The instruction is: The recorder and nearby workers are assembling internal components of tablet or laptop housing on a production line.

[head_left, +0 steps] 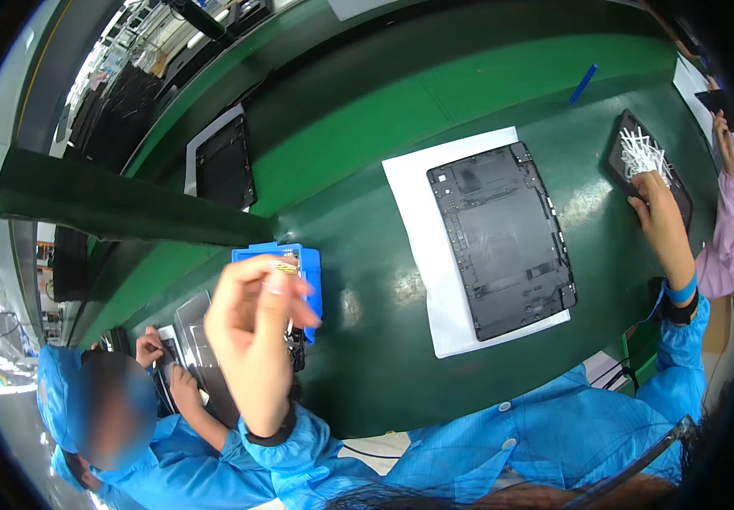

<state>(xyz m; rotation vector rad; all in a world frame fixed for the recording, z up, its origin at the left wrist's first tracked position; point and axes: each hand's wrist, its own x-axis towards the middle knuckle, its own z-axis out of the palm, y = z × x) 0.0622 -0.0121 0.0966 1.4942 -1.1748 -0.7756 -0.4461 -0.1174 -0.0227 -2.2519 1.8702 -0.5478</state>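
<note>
My left hand (252, 327) is raised over the table's left side, blurred by motion. Its thumb and fingers pinch a small yellowish piece (284, 268), too small to name. Behind it sits a blue tray (311, 293) with small parts, partly hidden by the hand. At the far right my right hand (663, 217) reaches over a black tray (683, 200). Its curled fingers are in a heap of short white strips (640, 153), with the thumb by the tray's near side. Between my hands, a flat black device housing (507, 242) rests on white paper (418, 255).
A green divider bar (129, 200) juts in from the left. Beyond it lies another black housing (225, 163). A blue pen-like stick (583, 83) lies at the back right. A co-worker in blue (163, 450) handles parts at left; another person's pink sleeve (724, 229) shows at right.
</note>
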